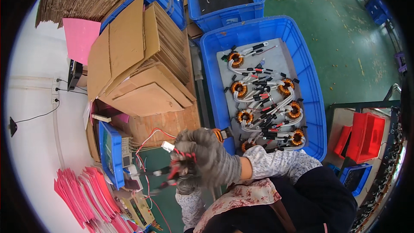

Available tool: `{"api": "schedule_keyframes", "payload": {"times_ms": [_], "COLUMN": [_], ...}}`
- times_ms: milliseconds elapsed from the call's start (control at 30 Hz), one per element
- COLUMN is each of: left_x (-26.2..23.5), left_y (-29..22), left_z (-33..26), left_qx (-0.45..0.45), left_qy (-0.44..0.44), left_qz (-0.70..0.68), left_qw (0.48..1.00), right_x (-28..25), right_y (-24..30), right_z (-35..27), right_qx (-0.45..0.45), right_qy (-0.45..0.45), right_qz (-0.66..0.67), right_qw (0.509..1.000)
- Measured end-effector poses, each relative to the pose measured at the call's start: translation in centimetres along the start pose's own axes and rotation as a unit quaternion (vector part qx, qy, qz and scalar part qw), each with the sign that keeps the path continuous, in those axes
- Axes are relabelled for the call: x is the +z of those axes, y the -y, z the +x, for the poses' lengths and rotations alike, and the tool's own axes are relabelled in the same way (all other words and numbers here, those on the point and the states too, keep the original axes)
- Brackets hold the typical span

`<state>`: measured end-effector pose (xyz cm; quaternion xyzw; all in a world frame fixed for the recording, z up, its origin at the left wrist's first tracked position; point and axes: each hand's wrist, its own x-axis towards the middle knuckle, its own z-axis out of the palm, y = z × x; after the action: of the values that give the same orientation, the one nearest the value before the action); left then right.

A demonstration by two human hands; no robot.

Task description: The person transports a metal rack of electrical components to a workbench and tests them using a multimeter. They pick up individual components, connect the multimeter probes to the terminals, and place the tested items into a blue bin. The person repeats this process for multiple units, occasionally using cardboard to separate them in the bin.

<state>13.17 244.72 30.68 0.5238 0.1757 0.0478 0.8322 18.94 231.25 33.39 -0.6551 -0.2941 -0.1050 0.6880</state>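
Both my hands wear grey knit gloves and are close together, low in the middle. My right hand [211, 157] is closed round a bundle of red and black wires [176, 166], a white plug [167, 146] sticking out at its left. Below it, my left hand [188, 184] is closed on the same bundle, its fingers partly hidden. Dark-sleeved lead ends [164, 184] hang out to the left, smeared by motion. Behind my right hand shows part of an orange copper coil [219, 135] with a black piece; whether it joins the held wires I cannot tell.
A large blue bin [311, 103] on the right holds several copper ring coils with white leads. Beyond it stands another blue crate [194, 11]. Cardboard sheets [129, 60] lie on a wooden board [161, 123]. Pink sheets [86, 196] and red bins [365, 136] flank me.
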Motion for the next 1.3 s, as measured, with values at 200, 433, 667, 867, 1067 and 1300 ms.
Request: {"api": "schedule_keyframes", "payload": {"times_ms": [200,433,667,867,1067,1300], "left_x": [2.0,5.4,0.9,-1.0,-2.6,-5.1], "left_y": [2.0,0.9,2.4,2.0,1.1,0.6], "left_z": [0.8,0.9,-1.5,-3.7,-5.3,-3.6], "left_qx": [0.03,0.117,-0.004,-0.01,-0.019,0.012], "left_qy": [0.118,0.241,0.145,0.084,0.089,0.147], "left_qz": [0.267,0.439,0.459,0.473,0.456,0.371], "left_qw": [0.956,0.858,0.876,0.877,0.885,0.917], "right_x": [-0.8,-10.9,-19.7,-18.8,-17.9,-7.2], "right_y": [-3.1,-12.1,-27.1,-33.1,-29.3,-18.4], "right_z": [1.3,6.1,4.2,2.0,3.8,12.3], "right_qx": [0.048,0.546,0.216,0.327,0.361,0.096], "right_qy": [0.018,0.103,0.287,0.169,0.188,0.022], "right_qz": [-0.093,-0.031,-0.592,-0.523,-0.418,-0.28], "right_qw": [0.994,0.831,0.722,0.769,0.812,0.955]}}
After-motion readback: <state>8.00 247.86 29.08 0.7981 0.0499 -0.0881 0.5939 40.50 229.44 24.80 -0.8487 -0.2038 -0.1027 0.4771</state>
